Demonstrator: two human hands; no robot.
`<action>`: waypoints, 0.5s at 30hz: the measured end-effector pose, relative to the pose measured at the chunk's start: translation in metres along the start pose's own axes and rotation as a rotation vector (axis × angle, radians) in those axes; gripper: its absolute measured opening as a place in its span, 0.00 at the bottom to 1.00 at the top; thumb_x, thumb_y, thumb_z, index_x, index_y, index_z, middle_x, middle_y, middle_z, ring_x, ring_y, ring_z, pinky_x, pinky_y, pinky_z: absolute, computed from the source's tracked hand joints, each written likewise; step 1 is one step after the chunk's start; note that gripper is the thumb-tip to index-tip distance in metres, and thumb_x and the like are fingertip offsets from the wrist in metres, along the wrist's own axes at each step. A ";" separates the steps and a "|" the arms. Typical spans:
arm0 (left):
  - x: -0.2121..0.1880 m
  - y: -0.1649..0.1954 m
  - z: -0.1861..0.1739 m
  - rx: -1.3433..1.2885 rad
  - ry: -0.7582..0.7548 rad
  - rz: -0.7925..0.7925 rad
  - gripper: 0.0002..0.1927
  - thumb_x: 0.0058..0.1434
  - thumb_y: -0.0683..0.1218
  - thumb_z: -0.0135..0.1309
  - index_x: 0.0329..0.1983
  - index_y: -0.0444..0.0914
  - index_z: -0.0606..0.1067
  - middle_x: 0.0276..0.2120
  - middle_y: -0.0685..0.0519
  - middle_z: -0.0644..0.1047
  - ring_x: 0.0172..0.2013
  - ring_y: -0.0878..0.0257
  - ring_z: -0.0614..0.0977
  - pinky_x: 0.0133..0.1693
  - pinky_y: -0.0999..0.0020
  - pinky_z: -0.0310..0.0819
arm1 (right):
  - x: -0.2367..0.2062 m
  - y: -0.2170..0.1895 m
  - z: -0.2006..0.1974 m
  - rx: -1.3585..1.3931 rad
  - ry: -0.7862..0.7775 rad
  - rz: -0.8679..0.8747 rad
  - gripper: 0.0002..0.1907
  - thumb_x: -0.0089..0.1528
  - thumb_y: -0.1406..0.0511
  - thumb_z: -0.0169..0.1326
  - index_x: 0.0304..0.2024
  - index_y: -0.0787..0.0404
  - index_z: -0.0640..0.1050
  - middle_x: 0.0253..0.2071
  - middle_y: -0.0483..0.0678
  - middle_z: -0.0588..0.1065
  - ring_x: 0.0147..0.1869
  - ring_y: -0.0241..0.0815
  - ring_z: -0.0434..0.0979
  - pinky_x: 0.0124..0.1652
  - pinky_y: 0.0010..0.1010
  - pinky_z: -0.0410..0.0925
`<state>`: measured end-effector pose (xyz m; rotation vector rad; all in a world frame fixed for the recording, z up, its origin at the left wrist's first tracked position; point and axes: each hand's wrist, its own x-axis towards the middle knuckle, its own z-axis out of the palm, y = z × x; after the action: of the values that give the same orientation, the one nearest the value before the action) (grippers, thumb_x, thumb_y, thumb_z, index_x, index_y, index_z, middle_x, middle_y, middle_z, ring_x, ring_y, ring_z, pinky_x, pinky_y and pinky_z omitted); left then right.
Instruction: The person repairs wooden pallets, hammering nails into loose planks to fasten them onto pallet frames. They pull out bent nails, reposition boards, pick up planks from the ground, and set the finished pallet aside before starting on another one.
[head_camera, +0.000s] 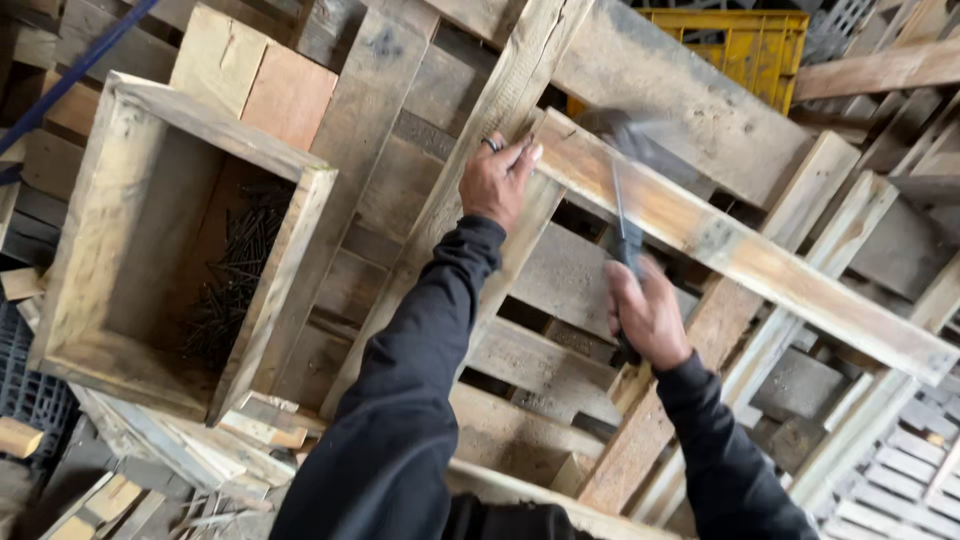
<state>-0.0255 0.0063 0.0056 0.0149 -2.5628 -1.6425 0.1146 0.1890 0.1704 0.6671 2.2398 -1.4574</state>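
1. The right hand (648, 315) is closed around the dark handle of a hammer (622, 190), whose blurred head sits over a pale wooden plank (760, 262).
2. The left hand (497, 180), ring on one finger, presses flat on that plank's near-left end, fingers closed over the edge.
3. The plank is worn, running right across a pallet (560, 360).
4. Left, a wooden box (120, 330) holds dark nails (235, 290).
5. Far right, a yellow crate (745, 45).
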 end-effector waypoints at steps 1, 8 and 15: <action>0.000 0.000 0.002 0.039 -0.010 -0.017 0.19 0.67 0.58 0.57 0.43 0.39 0.84 0.32 0.44 0.79 0.32 0.51 0.80 0.35 0.56 0.73 | -0.003 0.000 -0.001 0.079 0.022 0.140 0.16 0.72 0.54 0.46 0.43 0.60 0.73 0.26 0.46 0.71 0.21 0.37 0.71 0.20 0.27 0.67; 0.000 -0.013 0.006 0.068 -0.028 -0.009 0.22 0.68 0.62 0.53 0.44 0.40 0.84 0.30 0.43 0.76 0.32 0.49 0.78 0.35 0.53 0.72 | -0.016 -0.054 -0.050 0.544 0.255 -1.011 0.22 0.70 0.45 0.44 0.51 0.53 0.75 0.29 0.41 0.73 0.25 0.35 0.76 0.27 0.29 0.76; -0.003 -0.016 0.015 -0.008 -0.072 -0.090 0.22 0.68 0.62 0.51 0.43 0.42 0.85 0.37 0.44 0.81 0.33 0.52 0.81 0.37 0.56 0.75 | -0.007 -0.022 0.006 -0.067 0.121 0.122 0.20 0.70 0.53 0.42 0.37 0.59 0.76 0.23 0.44 0.72 0.21 0.37 0.72 0.22 0.29 0.67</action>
<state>-0.0243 0.0137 -0.0156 0.0730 -2.6452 -1.7154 0.1077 0.1748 0.1887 0.8747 2.2834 -1.3095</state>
